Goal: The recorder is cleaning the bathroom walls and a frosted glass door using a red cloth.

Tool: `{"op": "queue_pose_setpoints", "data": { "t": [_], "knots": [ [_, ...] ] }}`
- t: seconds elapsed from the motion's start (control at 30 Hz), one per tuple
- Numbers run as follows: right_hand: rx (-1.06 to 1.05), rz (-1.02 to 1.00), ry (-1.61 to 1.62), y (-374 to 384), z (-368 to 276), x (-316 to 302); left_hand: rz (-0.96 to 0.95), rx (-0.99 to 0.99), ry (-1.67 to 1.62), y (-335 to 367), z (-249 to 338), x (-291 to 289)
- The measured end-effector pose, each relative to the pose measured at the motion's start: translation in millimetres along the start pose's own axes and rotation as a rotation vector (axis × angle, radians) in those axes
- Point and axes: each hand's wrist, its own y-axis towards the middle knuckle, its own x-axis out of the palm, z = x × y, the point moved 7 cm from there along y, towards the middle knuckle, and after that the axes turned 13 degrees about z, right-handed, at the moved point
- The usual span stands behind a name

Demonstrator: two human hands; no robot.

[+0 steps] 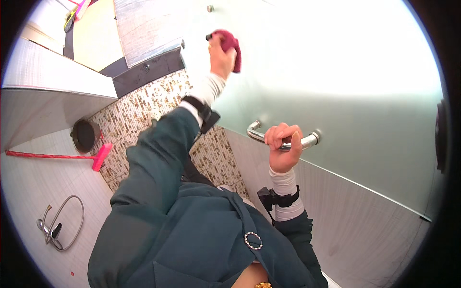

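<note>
My left hand (222, 60) is stretched far forward and closed on a dark red cloth (232, 48), which lies against the frosted glass door (345, 115). A small dark piece (208, 37) shows beside those fingertips; I cannot tell what it is. Nearer to me, the fingers of my right hand (284, 144) wrap around the bent chrome door handle (311, 140). Both handle ends meet the glass. Each wrist bears a black strap with a small box on it.
At left, a pink broom (100, 156) leans near a dark bucket (86, 136). A shower hose (82, 211) hangs on the left wall. Mosaic tile (221, 149) covers the floor. A dark step edge (149, 67) lies beyond, with another brush (70, 21) at the far left.
</note>
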Motion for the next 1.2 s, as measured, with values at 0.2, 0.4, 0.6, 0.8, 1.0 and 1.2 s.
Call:
{"op": "queue_pose_setpoints", "data": {
  "t": [0.2, 0.4, 0.6, 0.8, 1.0, 1.2],
  "knots": [
    [-0.006, -0.033, 0.006, -3, -3, 10, -0.234, -0.094, 0.223, -167, -31, -34],
    [-0.008, -0.045, 0.029, -1, -2, 10, -0.689, -0.275, 0.13, -258, -44, -51],
    [-0.02, -0.026, 0.026, -1, -5, 10, -0.246, -0.164, 0.153, -90, -22, -40],
    [-0.016, 0.015, -0.014, -3, -4, 13, -0.114, 0.084, 0.087, 5, 21, -9],
    [-0.03, -0.012, -0.003, -1, -2, 12, -0.356, -0.109, 0.113, -151, -16, -40],
    [-0.036, -0.038, -0.001, 1, -3, 11, -0.596, -0.542, -0.002, -259, -35, -52]
  ]
}}
